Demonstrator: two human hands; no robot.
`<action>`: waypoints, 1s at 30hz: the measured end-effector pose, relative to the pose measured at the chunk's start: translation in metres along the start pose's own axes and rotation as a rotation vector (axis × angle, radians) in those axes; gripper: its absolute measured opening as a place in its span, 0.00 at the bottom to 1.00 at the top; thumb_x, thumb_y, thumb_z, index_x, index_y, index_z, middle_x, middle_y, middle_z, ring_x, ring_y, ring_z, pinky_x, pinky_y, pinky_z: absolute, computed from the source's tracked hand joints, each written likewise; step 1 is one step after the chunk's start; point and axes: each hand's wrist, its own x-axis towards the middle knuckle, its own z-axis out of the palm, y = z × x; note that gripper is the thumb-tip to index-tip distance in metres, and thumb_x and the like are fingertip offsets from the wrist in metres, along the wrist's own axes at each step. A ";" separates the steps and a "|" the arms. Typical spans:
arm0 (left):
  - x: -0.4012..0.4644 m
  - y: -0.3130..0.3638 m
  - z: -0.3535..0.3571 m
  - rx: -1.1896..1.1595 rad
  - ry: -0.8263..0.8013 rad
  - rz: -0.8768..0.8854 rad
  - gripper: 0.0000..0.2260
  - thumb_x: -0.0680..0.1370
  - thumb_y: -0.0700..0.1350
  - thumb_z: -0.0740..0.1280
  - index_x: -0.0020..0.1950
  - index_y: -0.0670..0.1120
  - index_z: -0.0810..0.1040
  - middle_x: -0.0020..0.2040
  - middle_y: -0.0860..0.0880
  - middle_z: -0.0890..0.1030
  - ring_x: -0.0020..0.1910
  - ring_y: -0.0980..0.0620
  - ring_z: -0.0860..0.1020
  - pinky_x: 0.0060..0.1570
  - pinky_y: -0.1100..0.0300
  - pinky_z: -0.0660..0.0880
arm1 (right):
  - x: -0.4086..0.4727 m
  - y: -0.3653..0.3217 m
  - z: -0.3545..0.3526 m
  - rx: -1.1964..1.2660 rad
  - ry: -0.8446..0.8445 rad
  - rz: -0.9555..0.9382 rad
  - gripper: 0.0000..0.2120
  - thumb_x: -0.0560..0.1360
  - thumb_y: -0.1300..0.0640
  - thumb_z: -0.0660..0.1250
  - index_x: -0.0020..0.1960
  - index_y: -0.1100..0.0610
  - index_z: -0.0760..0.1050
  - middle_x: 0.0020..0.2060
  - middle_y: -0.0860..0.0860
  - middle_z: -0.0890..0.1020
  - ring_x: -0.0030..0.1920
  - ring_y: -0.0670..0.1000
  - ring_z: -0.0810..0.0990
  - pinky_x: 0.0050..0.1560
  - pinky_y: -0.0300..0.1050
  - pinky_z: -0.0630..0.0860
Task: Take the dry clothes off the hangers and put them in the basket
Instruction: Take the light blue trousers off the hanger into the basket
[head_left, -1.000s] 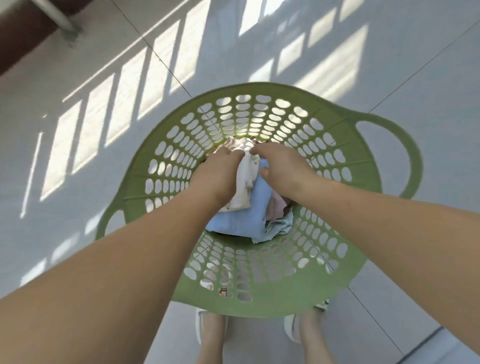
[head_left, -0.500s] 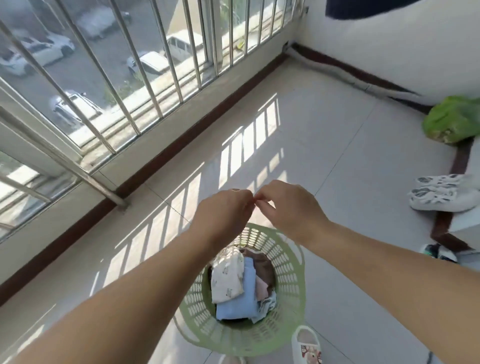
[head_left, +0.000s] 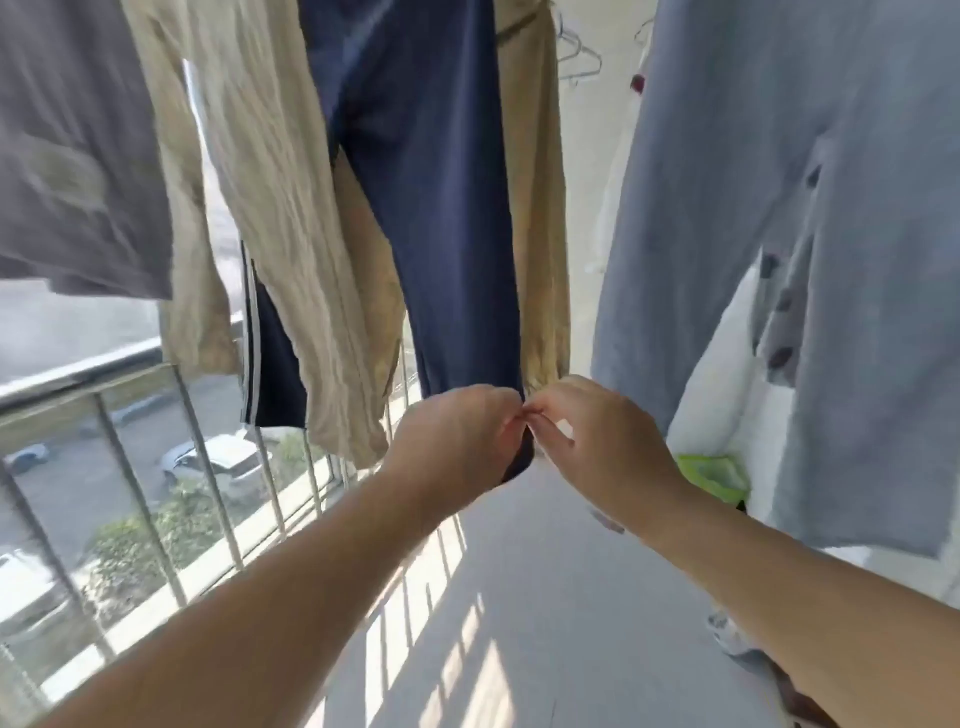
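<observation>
Navy trousers (head_left: 431, 208) with white side stripes hang from above, between beige garments (head_left: 280, 208). A grey top (head_left: 78, 156) hangs at the left and a pale blue garment (head_left: 810, 234) at the right. My left hand (head_left: 457, 441) and my right hand (head_left: 597, 441) are raised in front of the navy leg's hem. Their fingers are curled and the fingertips meet each other. A dark bit of the hem shows between them, but no hold on the cloth is plain. The basket is out of view.
A metal railing (head_left: 208, 467) runs along the left, with cars on the street below. Empty wire hangers (head_left: 579, 57) hang at the top. A green object (head_left: 717, 475) sits by the white wall at the right. Sunlit floor tiles (head_left: 493, 623) lie below.
The view has swung up from the basket of folded clothes to the hanging laundry. Both hands let go of the clothes in the basket and rose together, fingertips touching, to the navy hem.
</observation>
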 end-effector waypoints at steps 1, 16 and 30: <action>0.008 0.006 -0.011 -0.030 0.034 0.003 0.11 0.80 0.50 0.55 0.50 0.49 0.77 0.41 0.53 0.76 0.42 0.50 0.77 0.42 0.57 0.74 | 0.007 0.000 -0.014 -0.010 0.034 -0.009 0.09 0.77 0.52 0.63 0.50 0.54 0.80 0.45 0.49 0.82 0.42 0.52 0.80 0.43 0.46 0.78; 0.183 0.123 -0.194 -0.086 0.573 0.211 0.10 0.80 0.49 0.59 0.55 0.51 0.79 0.53 0.50 0.75 0.50 0.48 0.77 0.50 0.51 0.75 | 0.146 0.046 -0.254 -0.402 0.487 -0.219 0.16 0.74 0.61 0.58 0.56 0.53 0.80 0.53 0.53 0.81 0.53 0.59 0.79 0.52 0.51 0.70; 0.324 0.157 -0.252 -0.020 0.790 0.121 0.19 0.78 0.47 0.61 0.69 0.49 0.65 0.73 0.46 0.59 0.72 0.45 0.58 0.70 0.47 0.58 | 0.271 0.099 -0.349 -0.819 0.498 -0.207 0.18 0.78 0.59 0.55 0.67 0.51 0.68 0.67 0.51 0.69 0.70 0.53 0.62 0.66 0.51 0.59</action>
